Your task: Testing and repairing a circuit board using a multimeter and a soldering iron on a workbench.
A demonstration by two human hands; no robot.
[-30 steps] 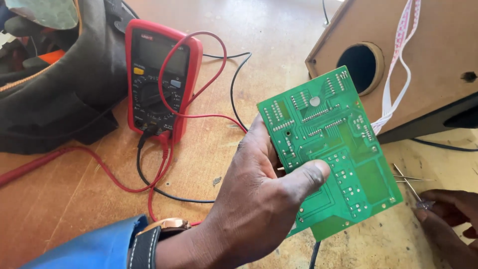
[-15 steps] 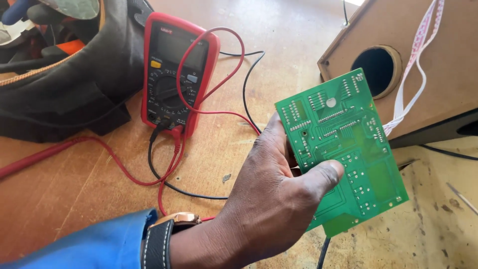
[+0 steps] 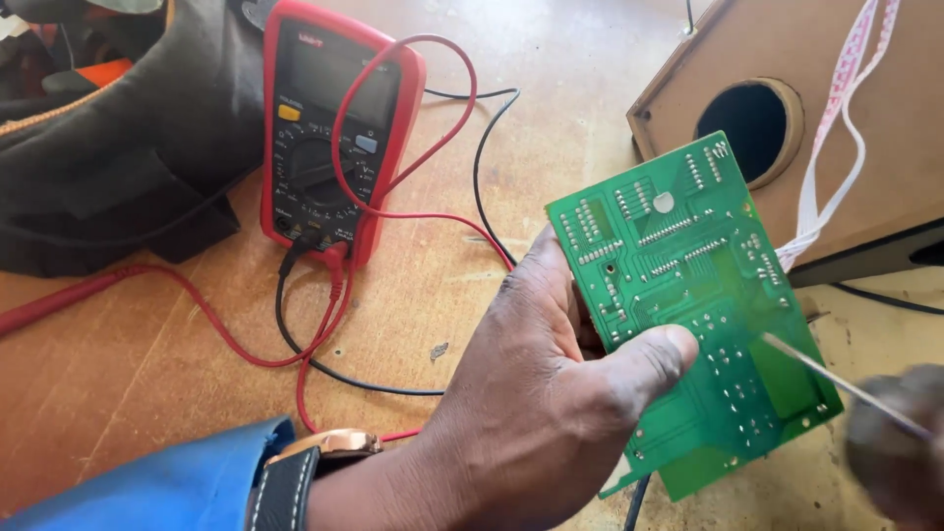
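Observation:
My left hand grips a green circuit board by its left edge, thumb across the solder side, holding it above the wooden table. My right hand, blurred at the lower right corner, holds a thin metal probe whose tip touches the board's right half. A watch with a black strap and a blue sleeve show on my left wrist.
A red multimeter lies on the table with red and black leads curling around it. A dark bag sits at the upper left. A brown wooden speaker box with a round hole and a white ribbon cable stands at the upper right.
The right hand has come back into view at the lower right and brought the probe tip onto the board. The left hand keeps the board in its grip.

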